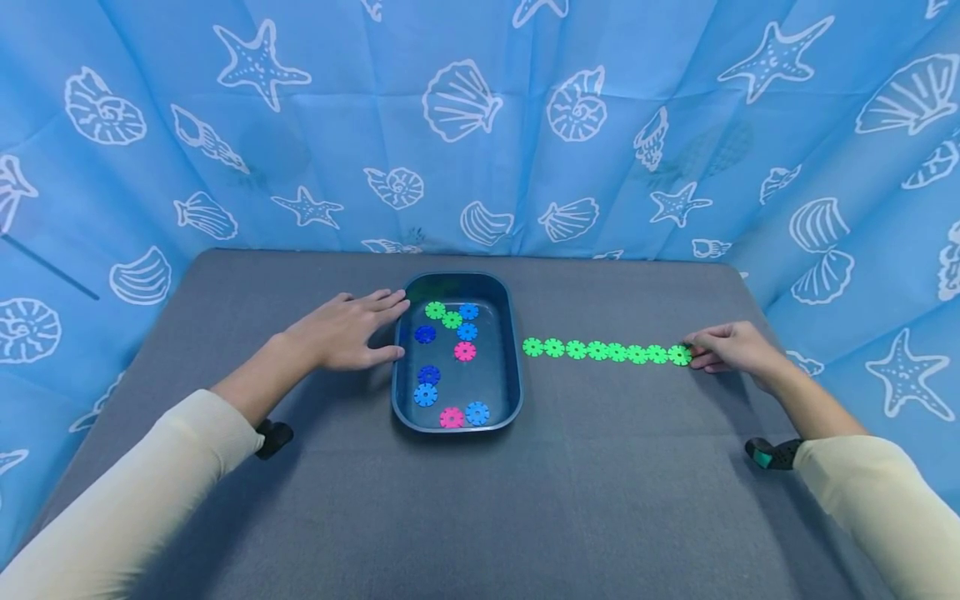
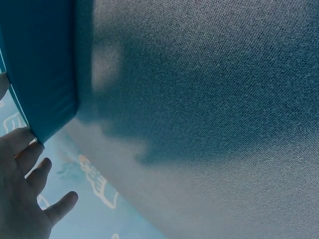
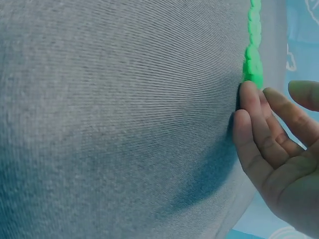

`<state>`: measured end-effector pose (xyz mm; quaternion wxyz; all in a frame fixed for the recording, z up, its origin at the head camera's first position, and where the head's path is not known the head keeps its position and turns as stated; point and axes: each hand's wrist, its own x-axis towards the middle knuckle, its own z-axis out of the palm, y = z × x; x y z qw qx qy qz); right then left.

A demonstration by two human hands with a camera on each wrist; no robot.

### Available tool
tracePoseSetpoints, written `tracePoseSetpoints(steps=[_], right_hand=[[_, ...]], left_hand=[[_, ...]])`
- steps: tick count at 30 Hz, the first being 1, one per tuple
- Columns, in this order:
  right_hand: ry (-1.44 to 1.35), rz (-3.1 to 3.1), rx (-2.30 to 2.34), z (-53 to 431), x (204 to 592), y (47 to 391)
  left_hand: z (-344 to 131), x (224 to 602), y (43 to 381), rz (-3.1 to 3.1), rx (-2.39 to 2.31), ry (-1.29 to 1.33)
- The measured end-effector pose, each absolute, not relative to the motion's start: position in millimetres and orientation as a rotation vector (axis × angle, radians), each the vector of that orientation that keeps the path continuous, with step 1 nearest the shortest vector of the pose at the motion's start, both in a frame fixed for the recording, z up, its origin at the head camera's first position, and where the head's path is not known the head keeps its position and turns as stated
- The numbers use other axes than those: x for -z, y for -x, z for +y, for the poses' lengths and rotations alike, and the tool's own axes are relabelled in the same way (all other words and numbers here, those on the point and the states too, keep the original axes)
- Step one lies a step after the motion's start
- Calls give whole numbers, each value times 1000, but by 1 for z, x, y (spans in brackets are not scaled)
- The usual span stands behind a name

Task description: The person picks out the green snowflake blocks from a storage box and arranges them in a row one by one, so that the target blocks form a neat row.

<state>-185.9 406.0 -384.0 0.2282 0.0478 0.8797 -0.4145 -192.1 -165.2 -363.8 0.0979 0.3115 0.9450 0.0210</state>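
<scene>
In the head view, my left hand (image 1: pixel 352 329) rests at the left rim of a dark blue tray (image 1: pixel 515 367), fingers extended and thumb apart. The left wrist view shows the fingertips (image 2: pixel 35 142) right at the tray's edge. Several notched plastic discs lie inside, among them a pink disc (image 1: pixel 465 351), a green disc (image 1: pixel 435 310) and a light blue disc (image 1: pixel 477 413). To the right, a straight row of overlapping green discs (image 1: pixel 597 351) lies on the table. My right hand (image 1: pixel 731 346) touches its far right disc (image 1: pixel 679 356) with the fingertips; the thumb stands apart in the right wrist view.
A grey cloth-covered table (image 1: pixel 600 500) carries the tray and the row. Behind it and along both sides hangs a blue curtain (image 1: pixel 525 183) with white shells and starfish. Dark straps with small devices, such as the wrist device (image 1: pixel 772 454), sit below both wrists.
</scene>
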Motion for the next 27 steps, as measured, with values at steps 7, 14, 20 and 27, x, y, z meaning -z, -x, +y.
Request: tracePoseSetpoints(steps=[7,14,20,27], right_hand=[[-136,2455,1070,403,373,191],[-58,2497,1051,370,357,203],[28,2500,1088,321,334,217],[134,2453,1178,248,304,231]], left_hand=[[-166,364,192,2800,-75,-925],[-166,363,193,2798,-51,-922],[-166,363,193,2796,-52,-938],[-166,364,193,2790,-56,-932]])
